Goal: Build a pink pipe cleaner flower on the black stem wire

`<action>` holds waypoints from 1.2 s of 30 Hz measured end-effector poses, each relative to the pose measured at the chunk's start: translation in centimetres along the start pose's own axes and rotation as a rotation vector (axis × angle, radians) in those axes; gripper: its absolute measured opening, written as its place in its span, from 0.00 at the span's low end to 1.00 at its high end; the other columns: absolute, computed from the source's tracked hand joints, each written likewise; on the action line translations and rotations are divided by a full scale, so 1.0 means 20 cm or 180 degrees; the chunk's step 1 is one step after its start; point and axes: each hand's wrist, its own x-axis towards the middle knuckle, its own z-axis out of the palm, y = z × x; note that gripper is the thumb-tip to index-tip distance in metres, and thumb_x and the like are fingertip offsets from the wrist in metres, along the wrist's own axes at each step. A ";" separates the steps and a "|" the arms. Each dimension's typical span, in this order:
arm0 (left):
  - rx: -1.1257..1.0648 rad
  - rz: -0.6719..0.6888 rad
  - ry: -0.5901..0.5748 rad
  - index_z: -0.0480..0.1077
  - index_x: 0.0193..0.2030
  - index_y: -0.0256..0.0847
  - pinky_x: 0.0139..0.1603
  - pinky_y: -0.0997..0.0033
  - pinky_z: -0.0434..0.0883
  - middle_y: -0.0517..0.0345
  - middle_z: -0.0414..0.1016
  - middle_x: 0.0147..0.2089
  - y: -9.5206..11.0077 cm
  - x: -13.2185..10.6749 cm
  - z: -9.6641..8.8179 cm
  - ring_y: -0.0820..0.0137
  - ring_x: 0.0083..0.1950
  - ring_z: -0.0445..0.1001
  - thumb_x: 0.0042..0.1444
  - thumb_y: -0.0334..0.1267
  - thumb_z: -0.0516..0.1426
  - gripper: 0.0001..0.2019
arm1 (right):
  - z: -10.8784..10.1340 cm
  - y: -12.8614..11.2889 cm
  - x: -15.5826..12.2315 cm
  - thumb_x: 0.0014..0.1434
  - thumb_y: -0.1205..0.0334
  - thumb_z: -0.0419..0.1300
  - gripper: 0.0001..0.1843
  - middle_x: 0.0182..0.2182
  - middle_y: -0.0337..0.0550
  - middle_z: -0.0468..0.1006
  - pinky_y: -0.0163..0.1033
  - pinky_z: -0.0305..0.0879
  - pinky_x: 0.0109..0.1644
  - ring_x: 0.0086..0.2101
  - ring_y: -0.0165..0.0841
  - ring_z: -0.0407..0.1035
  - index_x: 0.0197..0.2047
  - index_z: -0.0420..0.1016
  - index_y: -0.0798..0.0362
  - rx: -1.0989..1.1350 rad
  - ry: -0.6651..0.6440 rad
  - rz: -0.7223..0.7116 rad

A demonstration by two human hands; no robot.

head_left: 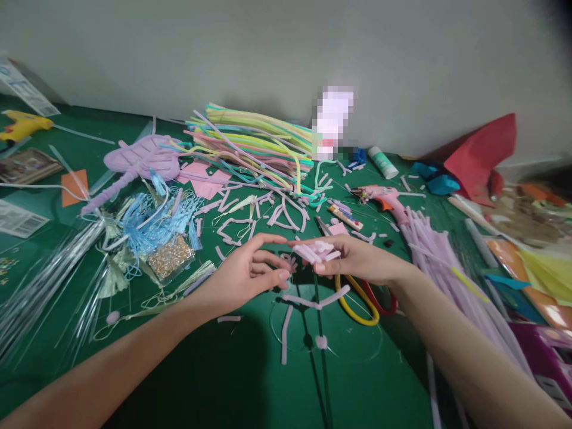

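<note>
My right hand (357, 259) hovers over the green table (214, 369), fingers closed around a bunch of short pale pink straw pieces (317, 250). My left hand (243, 274) is right beside it with loosely curled fingers; its index finger stretches toward the bunch, nearly touching my right fingertips. Nothing shows in the left hand. Below the hands lie longer pink straw pieces (313, 301) and a thin dark stick (319, 345). Yellow and red handled scissors (361, 301) lie under my right wrist.
A heap of pastel straws (254, 146) lies at the back. A sheaf of lilac straws (442, 262), a pink glue gun (384, 199) and red paper (485, 155) are on the right. A lilac wrapped shape (138, 164), blue threads (152, 220), clear strips (44, 286) and a yellow glue gun (22, 125) are on the left.
</note>
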 end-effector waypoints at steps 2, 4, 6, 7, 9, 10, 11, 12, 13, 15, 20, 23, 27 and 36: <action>0.0454 0.0086 0.0073 0.68 0.52 0.43 0.42 0.67 0.78 0.51 0.81 0.44 0.02 0.00 -0.02 0.64 0.41 0.82 0.62 0.43 0.58 0.13 | -0.04 0.00 -0.03 0.52 0.51 0.69 0.26 0.30 0.34 0.75 0.32 0.65 0.35 0.29 0.26 0.65 0.53 0.78 0.53 -0.0227 -0.0158 0.0103; 0.1142 0.0215 0.0283 0.73 0.45 0.43 0.37 0.68 0.76 0.52 0.82 0.42 0.02 0.00 -0.04 0.64 0.39 0.81 0.63 0.44 0.56 0.10 | -0.07 0.00 -0.06 0.53 0.52 0.68 0.21 0.31 0.35 0.76 0.32 0.66 0.36 0.30 0.27 0.68 0.49 0.80 0.53 -0.0264 -0.0273 0.0136; 0.1766 0.0381 0.0526 0.75 0.43 0.44 0.30 0.70 0.73 0.54 0.82 0.40 0.02 0.00 -0.06 0.65 0.35 0.79 0.63 0.45 0.55 0.10 | -0.09 0.00 -0.09 0.56 0.53 0.66 0.18 0.31 0.37 0.77 0.34 0.68 0.36 0.31 0.29 0.70 0.47 0.80 0.53 -0.0329 -0.0323 0.0174; 0.1993 0.0472 0.0604 0.75 0.43 0.44 0.29 0.71 0.72 0.54 0.82 0.40 0.02 0.00 -0.07 0.66 0.33 0.78 0.64 0.44 0.55 0.10 | -0.10 0.00 -0.11 0.57 0.54 0.64 0.17 0.31 0.38 0.78 0.35 0.69 0.37 0.31 0.30 0.71 0.46 0.81 0.53 -0.0442 -0.0311 0.0173; 0.2266 0.0659 0.0684 0.76 0.43 0.43 0.29 0.72 0.71 0.54 0.82 0.39 0.01 0.01 -0.07 0.68 0.32 0.77 0.65 0.43 0.54 0.11 | -0.10 -0.02 -0.12 0.58 0.57 0.62 0.15 0.31 0.39 0.79 0.36 0.69 0.36 0.30 0.31 0.72 0.46 0.82 0.52 -0.0849 -0.0074 0.0171; 0.2344 0.0739 0.0708 0.76 0.43 0.43 0.29 0.72 0.72 0.54 0.82 0.40 0.00 0.01 -0.07 0.68 0.32 0.77 0.65 0.42 0.53 0.11 | -0.10 -0.03 -0.12 0.58 0.58 0.61 0.15 0.32 0.40 0.80 0.37 0.69 0.34 0.29 0.31 0.72 0.47 0.82 0.51 -0.1107 0.0187 0.0187; 0.2412 0.0801 0.0729 0.76 0.44 0.42 0.30 0.72 0.72 0.54 0.82 0.40 0.00 0.01 -0.07 0.68 0.32 0.77 0.65 0.42 0.53 0.12 | -0.11 -0.05 -0.11 0.58 0.59 0.60 0.16 0.32 0.41 0.81 0.38 0.68 0.33 0.27 0.32 0.72 0.48 0.82 0.50 -0.1387 0.0545 0.0202; 0.2474 0.0846 0.0753 0.76 0.44 0.42 0.32 0.71 0.73 0.53 0.81 0.40 -0.01 0.01 -0.06 0.68 0.32 0.77 0.65 0.42 0.52 0.12 | -0.11 -0.07 -0.09 0.58 0.59 0.60 0.17 0.34 0.42 0.82 0.39 0.68 0.32 0.27 0.33 0.72 0.49 0.82 0.50 -0.1677 0.0960 0.0213; 0.2525 0.0881 0.0770 0.76 0.44 0.42 0.33 0.70 0.73 0.53 0.81 0.40 -0.01 0.01 -0.06 0.68 0.33 0.77 0.66 0.41 0.52 0.12 | -0.10 -0.10 -0.06 0.58 0.59 0.60 0.18 0.34 0.44 0.83 0.40 0.69 0.33 0.27 0.35 0.73 0.50 0.82 0.51 -0.1960 0.1374 0.0216; 0.2600 0.0927 0.0776 0.76 0.44 0.42 0.37 0.69 0.74 0.53 0.81 0.41 -0.01 0.01 -0.05 0.66 0.36 0.78 0.66 0.41 0.52 0.12 | -0.10 -0.15 0.03 0.59 0.58 0.60 0.15 0.39 0.48 0.83 0.43 0.69 0.41 0.33 0.39 0.76 0.47 0.82 0.53 -0.2630 0.1973 0.0054; 0.2746 0.1153 0.0769 0.75 0.44 0.41 0.45 0.64 0.75 0.52 0.82 0.42 -0.03 0.01 -0.03 0.63 0.43 0.79 0.67 0.39 0.51 0.12 | -0.03 -0.22 0.29 0.63 0.61 0.55 0.15 0.41 0.56 0.82 0.45 0.66 0.45 0.43 0.46 0.75 0.42 0.82 0.57 -0.3591 0.2284 0.0139; 0.2757 0.1271 0.0814 0.75 0.44 0.42 0.44 0.65 0.75 0.52 0.82 0.41 -0.04 0.01 -0.02 0.64 0.42 0.79 0.67 0.38 0.51 0.12 | 0.00 -0.22 0.39 0.61 0.66 0.55 0.13 0.41 0.63 0.80 0.44 0.66 0.41 0.42 0.48 0.75 0.40 0.82 0.60 -0.3655 0.2263 0.0318; 0.2691 0.1356 0.0844 0.75 0.44 0.42 0.43 0.66 0.74 0.52 0.81 0.39 -0.05 0.01 -0.02 0.65 0.41 0.79 0.67 0.40 0.51 0.12 | -0.04 -0.22 0.37 0.57 0.68 0.57 0.10 0.35 0.53 0.82 0.40 0.64 0.39 0.38 0.42 0.76 0.36 0.81 0.57 -0.3576 0.2089 0.0352; 0.2772 0.1541 0.0965 0.75 0.46 0.41 0.49 0.61 0.70 0.50 0.78 0.44 -0.06 0.01 -0.03 0.62 0.49 0.73 0.67 0.41 0.53 0.11 | -0.16 -0.26 -0.34 0.61 0.42 0.55 0.20 0.26 0.43 0.75 0.38 0.54 0.26 0.23 0.30 0.62 0.34 0.77 0.49 -0.2058 0.0859 0.0366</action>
